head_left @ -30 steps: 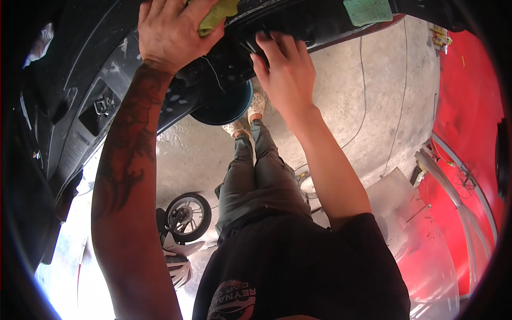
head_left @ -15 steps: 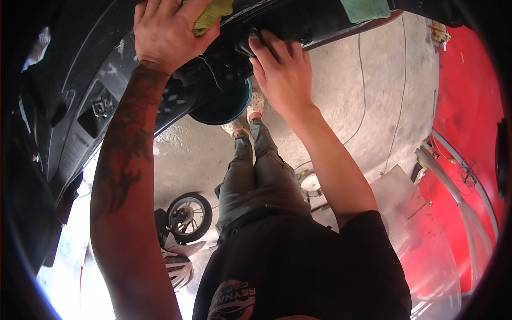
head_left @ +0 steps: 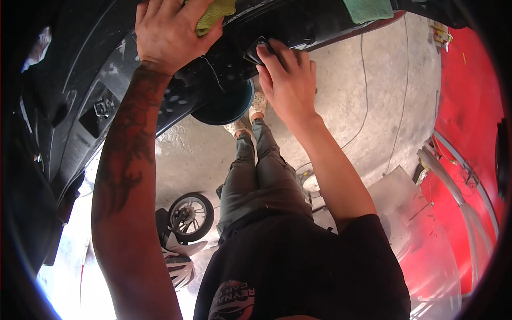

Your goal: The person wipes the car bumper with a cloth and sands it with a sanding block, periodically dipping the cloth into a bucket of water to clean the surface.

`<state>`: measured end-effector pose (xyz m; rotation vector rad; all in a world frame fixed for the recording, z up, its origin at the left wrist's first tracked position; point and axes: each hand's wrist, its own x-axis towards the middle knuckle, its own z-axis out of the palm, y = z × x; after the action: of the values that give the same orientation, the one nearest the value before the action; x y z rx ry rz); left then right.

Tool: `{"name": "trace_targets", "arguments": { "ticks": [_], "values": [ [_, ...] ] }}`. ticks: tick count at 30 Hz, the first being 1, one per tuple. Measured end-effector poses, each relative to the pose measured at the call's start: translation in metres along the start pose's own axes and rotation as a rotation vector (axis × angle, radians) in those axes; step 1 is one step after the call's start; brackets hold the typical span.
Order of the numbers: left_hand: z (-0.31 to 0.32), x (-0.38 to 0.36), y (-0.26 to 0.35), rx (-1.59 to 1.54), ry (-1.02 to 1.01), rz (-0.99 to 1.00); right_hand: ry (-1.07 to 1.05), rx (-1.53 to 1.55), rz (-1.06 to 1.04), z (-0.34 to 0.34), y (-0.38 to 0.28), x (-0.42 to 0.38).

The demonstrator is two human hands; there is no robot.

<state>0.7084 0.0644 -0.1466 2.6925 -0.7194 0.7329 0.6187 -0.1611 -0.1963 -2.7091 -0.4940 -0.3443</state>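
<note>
My left hand (head_left: 173, 34) lies at the top with its fingers spread over the dark vehicle panel (head_left: 192, 82). A yellow-green cloth (head_left: 214, 15) is between its thumb and fingers. My right hand (head_left: 288, 74) presses a small black pad (head_left: 261, 50) against the glossy dark panel, its fingers bent over the pad. To the right of it, a green cloth (head_left: 369, 8) rests on the panel's edge. Below the panel, a dark round tub (head_left: 226, 106) stands on the floor by my feet.
On the concrete floor (head_left: 341, 106) run thin cables. A motorcycle wheel (head_left: 190, 217) shows at lower left. Beyond the floor at right are a red surface (head_left: 469, 90), a bent metal tube (head_left: 442, 165) and clear plastic sheeting (head_left: 426, 256).
My right hand has moved slightly down and to the right with the black pad. My left hand has stayed nearly in place with the yellow-green cloth.
</note>
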Motion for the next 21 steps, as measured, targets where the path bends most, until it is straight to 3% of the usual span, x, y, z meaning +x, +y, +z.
{"name": "trace_targets", "arguments": {
  "ticks": [5, 21],
  "values": [
    [0.001, 0.0, 0.0, -0.008, 0.012, 0.005, 0.066, 0.002, -0.013, 0.01, -0.001, 0.03],
    [0.002, -0.001, -0.001, -0.004, 0.003, 0.006, -0.016, 0.184, 0.122, 0.001, -0.006, 0.007]
  ]
}}
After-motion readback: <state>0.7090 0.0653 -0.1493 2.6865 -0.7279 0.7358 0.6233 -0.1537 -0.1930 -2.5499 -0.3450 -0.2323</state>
